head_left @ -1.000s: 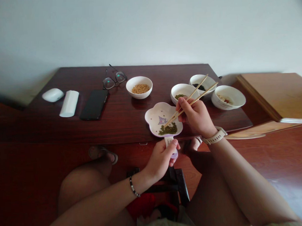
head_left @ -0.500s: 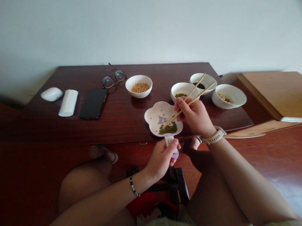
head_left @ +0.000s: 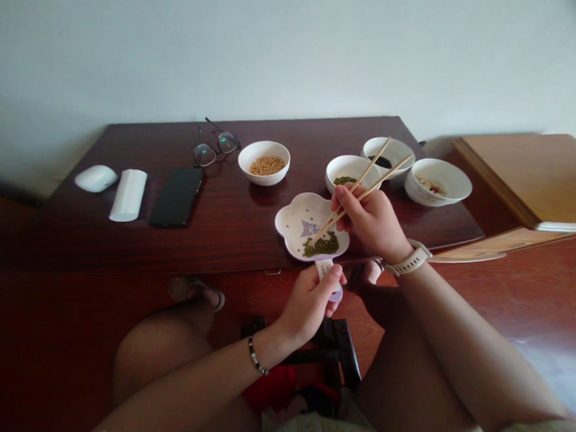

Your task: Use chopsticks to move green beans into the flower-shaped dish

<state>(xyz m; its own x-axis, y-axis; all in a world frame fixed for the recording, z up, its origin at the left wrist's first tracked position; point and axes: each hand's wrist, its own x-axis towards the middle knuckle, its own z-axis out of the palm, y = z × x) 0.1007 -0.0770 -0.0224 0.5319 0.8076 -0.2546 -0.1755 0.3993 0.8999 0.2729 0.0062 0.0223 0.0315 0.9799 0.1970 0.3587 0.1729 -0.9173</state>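
My left hand (head_left: 315, 294) is closed around the short handle of a flower-shaped dish (head_left: 292, 212), white inside with a purple rim and a cartoon figure. Small green beans (head_left: 323, 244), which look like mung beans, lie heaped in its near part. Between the fingers of my right hand (head_left: 371, 219) is a pair of wooden chopsticks (head_left: 377, 183), their tips down at the beans. Just beyond that hand stands a white bowl of green beans (head_left: 336, 169). Behind it is a bowl of black beans (head_left: 392, 149), and to the right a bowl with pale and reddish pieces (head_left: 446, 171).
A bowl of yellow beans (head_left: 266, 148) stands mid-table, beside eyeglasses (head_left: 216, 150). Further left lie a black phone (head_left: 176, 196), a white faceted case (head_left: 128, 195) and a white computer mouse (head_left: 96, 178). A wooden cabinet (head_left: 529, 173) adjoins the dark table (head_left: 232, 244) on the right.
The view has shifted very slightly. Both hands keep their grips, and the chopstick tips stay at the green beans in the dish.
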